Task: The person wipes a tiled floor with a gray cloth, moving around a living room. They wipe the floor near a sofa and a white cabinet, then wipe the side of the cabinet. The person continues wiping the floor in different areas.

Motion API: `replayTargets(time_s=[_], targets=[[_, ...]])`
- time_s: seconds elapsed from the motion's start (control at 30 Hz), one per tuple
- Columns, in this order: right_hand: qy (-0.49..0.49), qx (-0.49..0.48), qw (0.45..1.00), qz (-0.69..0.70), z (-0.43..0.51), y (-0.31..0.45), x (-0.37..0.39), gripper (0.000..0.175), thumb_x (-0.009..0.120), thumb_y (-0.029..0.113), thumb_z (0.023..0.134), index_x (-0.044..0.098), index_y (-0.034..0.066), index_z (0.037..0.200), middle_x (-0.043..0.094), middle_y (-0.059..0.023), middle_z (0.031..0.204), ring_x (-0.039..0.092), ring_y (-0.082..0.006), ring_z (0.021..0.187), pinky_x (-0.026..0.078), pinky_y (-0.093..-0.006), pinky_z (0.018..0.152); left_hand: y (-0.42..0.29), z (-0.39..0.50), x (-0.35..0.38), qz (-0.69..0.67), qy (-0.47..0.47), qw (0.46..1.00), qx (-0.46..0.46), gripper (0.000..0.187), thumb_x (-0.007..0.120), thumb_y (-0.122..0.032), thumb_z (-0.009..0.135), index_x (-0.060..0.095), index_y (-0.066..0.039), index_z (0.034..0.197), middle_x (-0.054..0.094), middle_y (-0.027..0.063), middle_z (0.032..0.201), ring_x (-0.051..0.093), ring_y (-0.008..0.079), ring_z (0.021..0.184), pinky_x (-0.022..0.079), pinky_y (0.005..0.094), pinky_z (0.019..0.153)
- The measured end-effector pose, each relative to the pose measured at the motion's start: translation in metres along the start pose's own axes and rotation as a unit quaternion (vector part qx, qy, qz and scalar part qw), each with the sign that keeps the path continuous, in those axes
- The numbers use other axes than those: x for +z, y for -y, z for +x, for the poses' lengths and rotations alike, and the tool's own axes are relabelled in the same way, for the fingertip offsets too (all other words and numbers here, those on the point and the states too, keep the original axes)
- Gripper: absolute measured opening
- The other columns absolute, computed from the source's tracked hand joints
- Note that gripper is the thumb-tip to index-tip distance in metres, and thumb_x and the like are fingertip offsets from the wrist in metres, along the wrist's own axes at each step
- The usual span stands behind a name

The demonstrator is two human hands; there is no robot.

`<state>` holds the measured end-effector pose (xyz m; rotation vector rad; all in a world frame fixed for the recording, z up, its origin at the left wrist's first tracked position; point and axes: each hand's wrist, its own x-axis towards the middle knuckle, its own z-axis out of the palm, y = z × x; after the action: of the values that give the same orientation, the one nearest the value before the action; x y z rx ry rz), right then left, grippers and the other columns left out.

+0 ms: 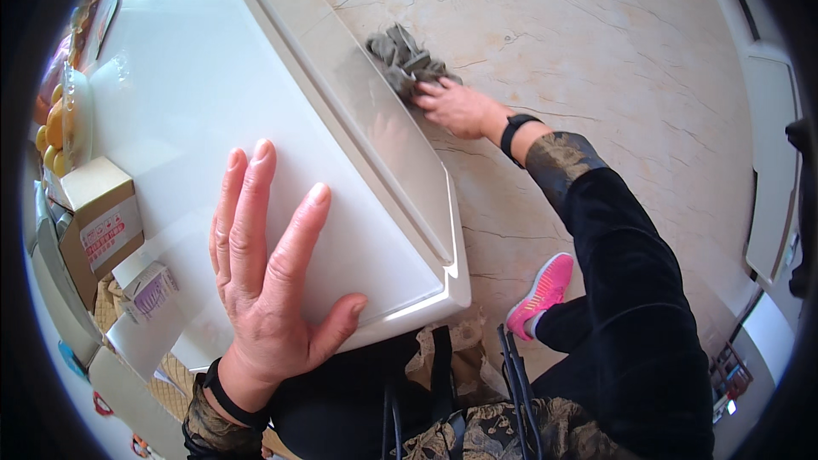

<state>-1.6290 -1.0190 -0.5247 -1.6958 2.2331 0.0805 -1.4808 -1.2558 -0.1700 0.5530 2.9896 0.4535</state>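
My right hand [457, 107] holds a crumpled grey cloth [409, 59] against the glossy side panel [358, 96] of a white table. Its fingertips sink into the folds, and the panel mirrors the hand faintly. My left hand [271, 268] is spread over the smooth white tabletop [192, 96] near its front corner, fingers apart and nothing in them. Whether the left palm touches the surface, I cannot tell. Black bands circle both wrists.
Along the table's left side stand an open cardboard box [105, 223], a small white and purple box [148, 287] and a clear bowl [77, 121] with yellow and orange fruit. Beige marbled floor [575, 64] stretches rightward. My pink shoe [543, 294] rests near the table corner.
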Motion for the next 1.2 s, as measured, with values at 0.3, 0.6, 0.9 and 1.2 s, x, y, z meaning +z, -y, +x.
replayTargets(time_s=[0.3, 0.6, 0.9, 1.2], targets=[[0.065, -0.09, 0.988, 0.112, -0.168, 0.086, 0.039, 0.055, 0.073, 0.024, 0.079, 0.064, 0.0139, 0.133, 0.055, -0.0111, 0.144, 0.042, -0.033, 0.145, 0.038, -0.0548, 0.111, 0.0, -0.001, 0.004, 0.021, -0.013, 1.0, -0.001, 0.067, 0.065, -0.048, 0.095, 0.059, -0.004, 0.145, 0.042, 0.0313, 0.158, 0.035, 0.0484, 0.151, 0.03, 0.0551, 0.122], [-0.094, 0.014, 0.991, 0.092, -0.164, 0.099, 0.075, 0.056, 0.053, 0.021, 0.098, 0.045, 0.0267, 0.153, 0.021, -0.0121, 0.172, 0.028, -0.0398, 0.156, 0.032, -0.0661, 0.119, 0.0, -0.003, 0.005, 0.039, -0.007, 0.999, 0.01, 0.068, 0.055, -0.047, 0.102, 0.05, 0.0, 0.15, 0.037, 0.0321, 0.161, 0.032, 0.0506, 0.152, 0.025, 0.0595, 0.123], [-0.097, 0.135, 0.984, 0.057, -0.089, 0.041, 0.062, 0.057, 0.063, 0.03, 0.094, 0.05, 0.042, 0.149, 0.018, -0.0046, 0.174, 0.023, -0.0413, 0.157, 0.027, -0.0713, 0.12, 0.004, -0.009, 0.015, 0.069, -0.033, 0.997, -0.008, 0.072, 0.045, -0.061, 0.102, 0.045, -0.016, 0.158, 0.033, 0.0239, 0.166, 0.03, 0.046, 0.154, 0.026, 0.0662, 0.121], [-0.081, 0.507, 0.857, 0.052, -0.153, -0.078, 0.056, 0.063, 0.063, 0.052, 0.097, 0.046, 0.0392, 0.156, 0.018, -0.0112, 0.174, 0.021, -0.0554, 0.152, 0.033, -0.0695, 0.117, 0.003, -0.009, 0.01, 0.065, -0.02, 0.998, -0.008, 0.072, 0.047, -0.059, 0.102, 0.045, -0.013, 0.157, 0.035, 0.0249, 0.165, 0.033, 0.0474, 0.153, 0.028, 0.0663, 0.121]])
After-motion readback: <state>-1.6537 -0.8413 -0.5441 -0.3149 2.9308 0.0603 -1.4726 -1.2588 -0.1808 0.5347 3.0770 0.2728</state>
